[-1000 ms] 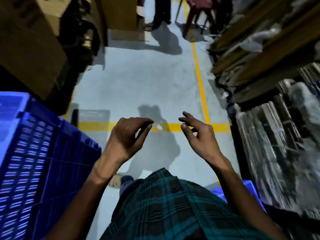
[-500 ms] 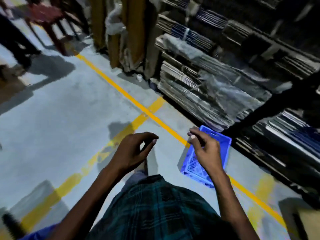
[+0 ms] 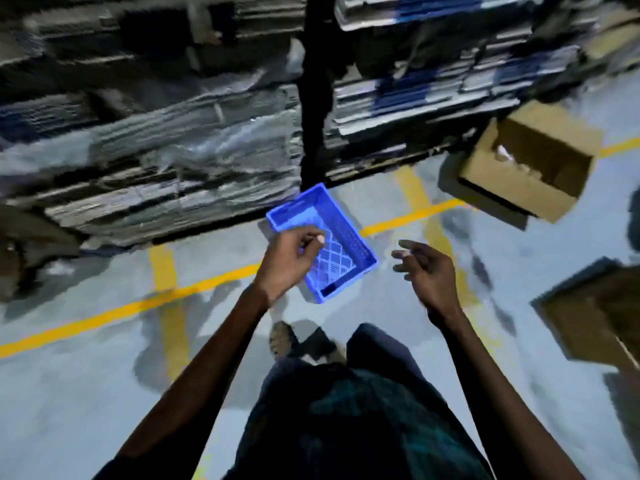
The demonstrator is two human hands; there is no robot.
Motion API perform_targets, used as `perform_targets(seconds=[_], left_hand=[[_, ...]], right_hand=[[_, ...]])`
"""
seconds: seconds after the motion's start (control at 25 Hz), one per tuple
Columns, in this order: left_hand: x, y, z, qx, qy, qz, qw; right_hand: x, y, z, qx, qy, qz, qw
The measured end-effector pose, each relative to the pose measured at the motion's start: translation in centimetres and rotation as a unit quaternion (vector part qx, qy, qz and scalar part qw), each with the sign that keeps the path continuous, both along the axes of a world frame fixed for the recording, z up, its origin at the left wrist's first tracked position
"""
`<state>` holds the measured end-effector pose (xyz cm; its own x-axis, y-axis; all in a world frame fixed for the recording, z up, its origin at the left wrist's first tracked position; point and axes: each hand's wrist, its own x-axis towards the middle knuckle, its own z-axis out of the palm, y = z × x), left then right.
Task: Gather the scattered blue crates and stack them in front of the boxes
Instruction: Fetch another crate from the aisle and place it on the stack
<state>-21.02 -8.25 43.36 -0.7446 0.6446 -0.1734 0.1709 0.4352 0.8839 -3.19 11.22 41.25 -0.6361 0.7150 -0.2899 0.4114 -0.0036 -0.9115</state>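
A small blue crate (image 3: 337, 237) lies on the grey floor across a yellow line, its open top facing up, close to the foot of the shelving. My left hand (image 3: 289, 261) hovers above its near left part with curled fingers, holding nothing. My right hand (image 3: 424, 268) hangs in the air to the right of the crate, fingers loosely spread and empty. Neither hand touches the crate. The view is motion-blurred.
Dark shelving (image 3: 156, 133) stacked with flattened cardboard fills the back. An open cardboard box (image 3: 526, 168) sits at the right, another box (image 3: 595, 313) nearer at the far right. Yellow floor lines (image 3: 138, 308) cross the floor. My foot (image 3: 282, 337) shows below the crate.
My view has swung right from the aisle and the big blue crate stack to the shelving. The small crate now lies straight ahead under my hands, which stay empty.
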Motion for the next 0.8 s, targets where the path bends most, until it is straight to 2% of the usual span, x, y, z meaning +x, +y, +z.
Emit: perform_targets(seconds=[0.16,0.32,0.48,0.64,0.72,0.8], left_hand=[[-4.4,6.3,-4.4,-0.046,0.01,-0.03,0.998],[-5.6,9.8,-13.0,-0.103,-0.021,-0.016,0.994],[-5.8,12.7,-25.3,-0.184,-0.054,-0.007,0.981],[-6.3,14.9,-39.1,-0.282,-0.047,-0.093,0.954],[-6.3,14.7,-46.9,-0.325,-0.051,-0.113,0.937],[-6.0,14.4,-53.8,-0.349,-0.052,-0.123,0.927]], right_hand=[[-0.8,3.3,-3.5,-0.048,-0.077,-0.014,0.996],[-3.6,7.6,-12.3,-0.099,-0.178,-0.005,0.979],[-5.4,9.7,-27.5,-0.154,-0.296,0.015,0.943],[-6.6,9.6,-44.6,-0.164,-0.38,0.055,0.909],[-7.6,8.6,-52.8,-0.176,-0.388,0.071,0.902],[-8.1,8.0,-59.5,-0.217,-0.386,0.023,0.897]])
